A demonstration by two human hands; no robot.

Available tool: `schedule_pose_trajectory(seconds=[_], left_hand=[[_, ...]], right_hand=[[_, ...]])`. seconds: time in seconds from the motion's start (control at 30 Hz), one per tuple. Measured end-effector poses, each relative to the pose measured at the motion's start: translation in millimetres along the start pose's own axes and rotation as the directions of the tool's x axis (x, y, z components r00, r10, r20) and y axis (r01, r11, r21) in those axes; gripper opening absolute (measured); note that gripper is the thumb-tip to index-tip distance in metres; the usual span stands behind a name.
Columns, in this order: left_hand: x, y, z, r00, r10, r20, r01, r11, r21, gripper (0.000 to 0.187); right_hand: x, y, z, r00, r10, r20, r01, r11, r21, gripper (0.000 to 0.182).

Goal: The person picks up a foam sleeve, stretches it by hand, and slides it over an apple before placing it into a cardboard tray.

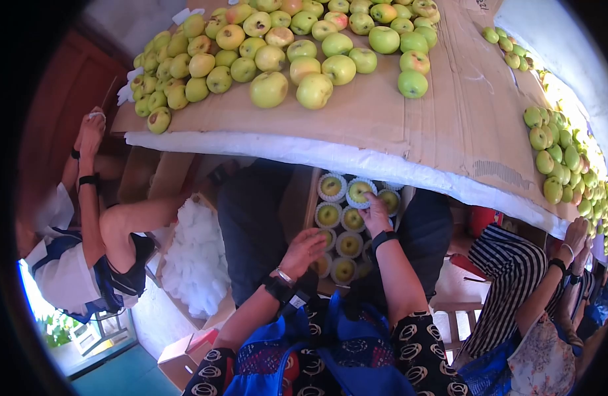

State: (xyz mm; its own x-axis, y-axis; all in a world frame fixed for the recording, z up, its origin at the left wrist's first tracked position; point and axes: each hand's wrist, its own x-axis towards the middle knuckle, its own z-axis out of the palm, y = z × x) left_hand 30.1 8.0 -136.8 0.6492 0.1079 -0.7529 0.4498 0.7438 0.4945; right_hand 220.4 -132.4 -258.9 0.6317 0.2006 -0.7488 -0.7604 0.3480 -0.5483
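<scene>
Between my knees stands a cardboard box [308, 206] with rows of green apples in white foam nets. My right hand [376, 215] is over its far part, with thumb and fingers closed on a netted apple [359, 192] that sits higher than its neighbours. My left hand [302, 255] hovers at the box's left side, fingers loosely stretched and holding nothing, close to a netted apple [327, 215]. Part of the box's contents is hidden under my hands, and its far end lies beneath the table edge.
A cardboard-covered table [370, 129] with a padded white edge bears a large pile of loose apples [269, 89]. More apples [561, 158] lie at the right. White foam nets [195, 257] fill a box at my left. One person sits on each side of me.
</scene>
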Motion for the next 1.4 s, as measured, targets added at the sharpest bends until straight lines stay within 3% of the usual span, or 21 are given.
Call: schedule_pose_trajectory(seconds=[0.17, 0.23, 0.43, 0.53, 0.63, 1.27, 1.33, 1.37, 1.4], left_hand=[[2.6, -1.4, -0.8, 1.0, -0.003, 0.017, 0.003, 1.0, -0.004, 0.026], [1.9, -1.5, -0.1, 1.0, -0.002, -0.003, 0.002, 1.0, 0.004, 0.024], [0.3, -0.5, 0.6, 1.0, -0.004, -0.009, 0.004, 1.0, 0.018, 0.025], [-0.2, -0.5, 0.4, 1.0, -0.008, 0.001, 0.008, 1.0, 0.004, 0.025], [0.4, -1.5, -0.2, 1.0, -0.004, -0.004, 0.004, 1.0, 0.007, 0.025], [-0.5, -2.2, -0.3, 1.0, 0.003, 0.013, -0.003, 1.0, 0.01, 0.024], [0.7, -2.3, -0.8, 1.0, 0.007, 0.01, -0.007, 1.0, 0.017, 0.024], [0.9, -2.2, -1.4, 1.0, 0.009, 0.01, -0.009, 1.0, 0.018, 0.024], [0.3, -1.7, -0.6, 1.0, 0.007, 0.01, -0.007, 1.0, 0.02, 0.024]], right_hand=[[-12.8, -2.1, 3.2, 0.992, -0.097, -0.083, 0.084, 0.986, -0.146, 0.035], [-22.4, -11.6, 9.0, 0.986, -0.028, -0.167, -0.026, 0.95, -0.31, 0.038], [-26.5, -12.4, 10.4, 0.994, -0.095, -0.048, 0.081, 0.97, -0.229, 0.043], [-22.5, -7.6, 8.8, 0.992, -0.115, -0.047, 0.106, 0.981, -0.161, 0.046], [-19.8, -6.1, 11.7, 0.983, -0.151, -0.109, 0.126, 0.97, -0.21, 0.046], [-12.9, -7.1, 3.3, 0.992, -0.091, -0.089, 0.079, 0.988, -0.131, 0.058], [-26.6, -12.6, 14.9, 0.975, -0.149, -0.164, 0.084, 0.934, -0.348, 0.079], [-24.1, -8.9, 16.3, 0.975, -0.15, -0.162, 0.086, 0.934, -0.347, 0.079], [-21.8, -4.2, 17.6, 0.955, -0.275, -0.113, 0.2, 0.875, -0.44, 0.075]])
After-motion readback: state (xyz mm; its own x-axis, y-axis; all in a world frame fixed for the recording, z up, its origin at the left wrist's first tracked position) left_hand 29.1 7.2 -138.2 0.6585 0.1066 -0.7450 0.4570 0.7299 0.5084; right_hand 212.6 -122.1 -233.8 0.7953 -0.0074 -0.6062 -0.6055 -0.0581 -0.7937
